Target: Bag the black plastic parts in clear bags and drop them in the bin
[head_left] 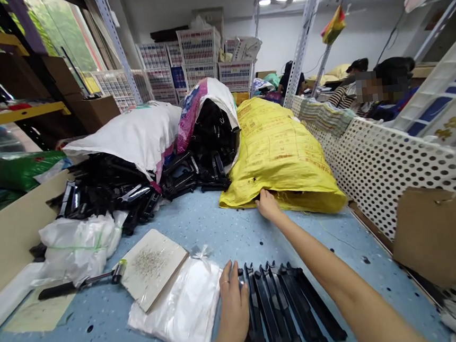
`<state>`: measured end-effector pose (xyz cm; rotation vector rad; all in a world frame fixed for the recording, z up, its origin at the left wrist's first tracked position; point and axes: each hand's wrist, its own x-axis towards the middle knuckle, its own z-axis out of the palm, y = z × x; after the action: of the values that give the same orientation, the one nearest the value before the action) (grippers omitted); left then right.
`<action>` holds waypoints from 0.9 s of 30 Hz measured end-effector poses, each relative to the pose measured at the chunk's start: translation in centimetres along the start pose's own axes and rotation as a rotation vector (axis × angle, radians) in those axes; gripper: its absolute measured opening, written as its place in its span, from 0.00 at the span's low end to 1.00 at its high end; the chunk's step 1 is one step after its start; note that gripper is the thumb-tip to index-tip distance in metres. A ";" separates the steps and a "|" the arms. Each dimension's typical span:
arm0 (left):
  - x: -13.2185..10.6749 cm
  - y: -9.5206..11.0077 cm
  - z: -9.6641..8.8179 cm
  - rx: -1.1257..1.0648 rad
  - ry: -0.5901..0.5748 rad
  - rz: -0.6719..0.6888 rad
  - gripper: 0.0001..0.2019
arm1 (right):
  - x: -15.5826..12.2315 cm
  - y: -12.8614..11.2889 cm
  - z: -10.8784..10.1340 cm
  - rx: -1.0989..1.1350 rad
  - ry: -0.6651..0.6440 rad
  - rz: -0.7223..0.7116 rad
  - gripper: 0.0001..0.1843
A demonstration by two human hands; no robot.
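My left hand (233, 298) lies flat with its fingers stretched out against the left side of a row of several black plastic hangers (285, 307) on the blue table. My right hand (268, 206) reaches far forward to the lower edge of a big yellow woven sack (280, 153). Its fingertips go under the sack's hem and are hidden. A stack of clear plastic bags (182, 308) lies just left of my left hand.
Heaps of black hangers (110, 189) spill from white and pink sacks (137, 133) at the back. A board (152, 265), a hammer (80, 284) and bundled bags (79, 248) lie left. A perforated white panel (383, 173) with cardboard (436, 232) bounds the right. People sit beyond it.
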<state>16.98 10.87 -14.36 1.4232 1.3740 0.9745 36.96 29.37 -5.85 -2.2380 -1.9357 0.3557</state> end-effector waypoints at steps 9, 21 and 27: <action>0.2 1.4 -2.5 -0.279 0.003 -0.066 0.20 | -4.0 2.4 -0.5 0.371 -0.108 -0.052 0.20; 0.6 10.1 -3.0 -0.905 -0.188 -0.211 0.19 | -19.9 -1.0 -0.4 0.787 -0.121 -0.347 0.18; -2.1 10.0 -4.0 -0.693 -0.261 -0.169 0.33 | -16.7 -2.7 -2.0 0.437 0.201 -0.778 0.17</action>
<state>15.87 9.32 -3.57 0.8558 0.8258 0.9816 32.73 13.36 -1.93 -1.1019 -2.1601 0.3656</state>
